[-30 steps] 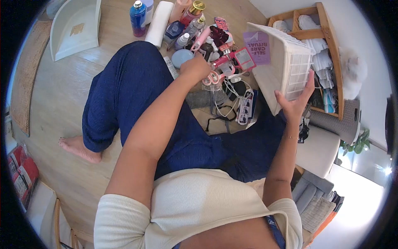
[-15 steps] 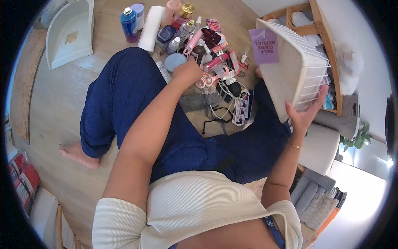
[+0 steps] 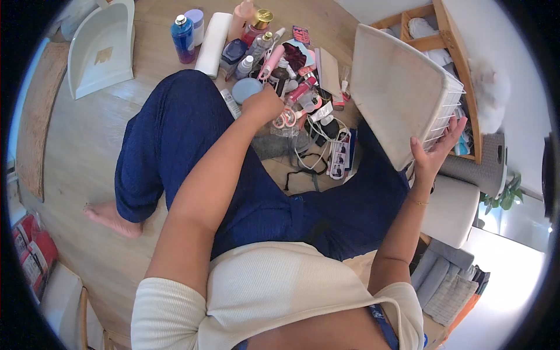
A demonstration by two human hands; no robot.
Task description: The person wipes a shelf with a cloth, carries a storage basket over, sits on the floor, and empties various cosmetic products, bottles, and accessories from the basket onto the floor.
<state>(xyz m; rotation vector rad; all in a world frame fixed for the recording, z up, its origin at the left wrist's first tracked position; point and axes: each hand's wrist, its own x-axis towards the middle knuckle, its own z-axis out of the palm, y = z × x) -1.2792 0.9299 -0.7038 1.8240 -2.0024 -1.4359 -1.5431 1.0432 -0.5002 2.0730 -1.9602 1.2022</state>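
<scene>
My left hand (image 3: 263, 105) is closed at the near edge of a pile of toiletries, beside a round pale-blue lid (image 3: 247, 90) and a pink tool (image 3: 270, 63); what its fingers hold is hidden. With my right hand (image 3: 436, 150) I hold a white wire basket (image 3: 396, 87) tipped on its side, thumb near the rim and fingers against the wires. Pink-handled scissors (image 3: 286, 118), a dark red scrunchie (image 3: 294, 56), a white cable (image 3: 303, 156) and a flat beige item (image 3: 328, 71) lie in the pile.
Behind the pile stand a blue bottle (image 3: 183, 39), a white roll (image 3: 214, 45) and a gold-capped bottle (image 3: 261, 22). A wooden drawer (image 3: 429, 42) with folded items and a white furry animal (image 3: 489, 96) are at right. A white dustpan (image 3: 105, 52) lies at left.
The basket has swung further open towards the camera. The purple card at its opening is out of sight, and the flat beige item has appeared on the pile. My left hand stays by the pile.
</scene>
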